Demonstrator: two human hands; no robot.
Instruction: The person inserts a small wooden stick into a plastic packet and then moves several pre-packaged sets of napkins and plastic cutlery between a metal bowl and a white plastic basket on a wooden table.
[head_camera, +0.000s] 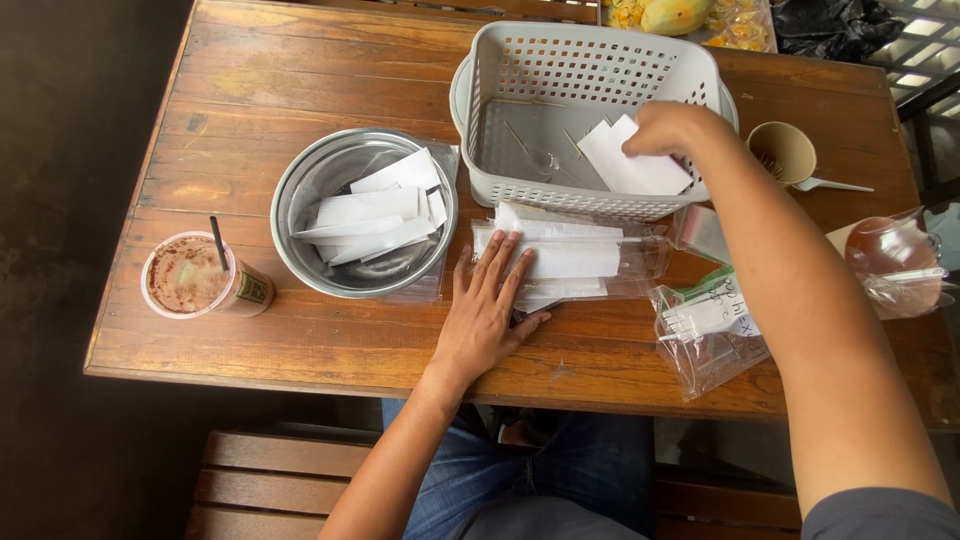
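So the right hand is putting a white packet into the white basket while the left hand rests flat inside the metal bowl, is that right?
Not quite. The head view shows the left hand flat on the clear bag of white packets on the table, beside the metal bowl, not inside it. The rest holds: the right hand holds a white packet inside the white basket.

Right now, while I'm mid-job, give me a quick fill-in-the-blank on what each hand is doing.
1. The right hand holds white packets inside the white ____.
2. The left hand rests flat on a clear bag of ____ packets.
3. The metal bowl sits to the ____ of the left hand.

Missing: basket; white; left
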